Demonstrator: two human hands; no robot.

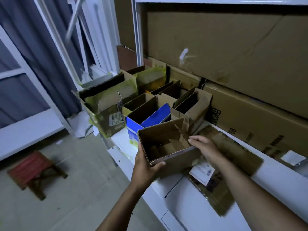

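I hold a small open cardboard box (173, 157) above the white surface (183, 197), its opening tilted toward me. My left hand (146, 165) grips its near left corner from below, thumb curled over the front rim. My right hand (206, 149) is at the box's right side, fingers extended along the right wall and flap; whether it grips is unclear. Folded inner flaps show inside the box.
Behind stand a blue box (143, 124), several open brown boxes (186, 104) and a large taped carton (106, 104). Flattened cardboard (233, 154) and a labelled packet (201, 174) lie to the right. Big cartons (233, 47) lean against the wall. A red stool (33, 170) stands on the floor at left.
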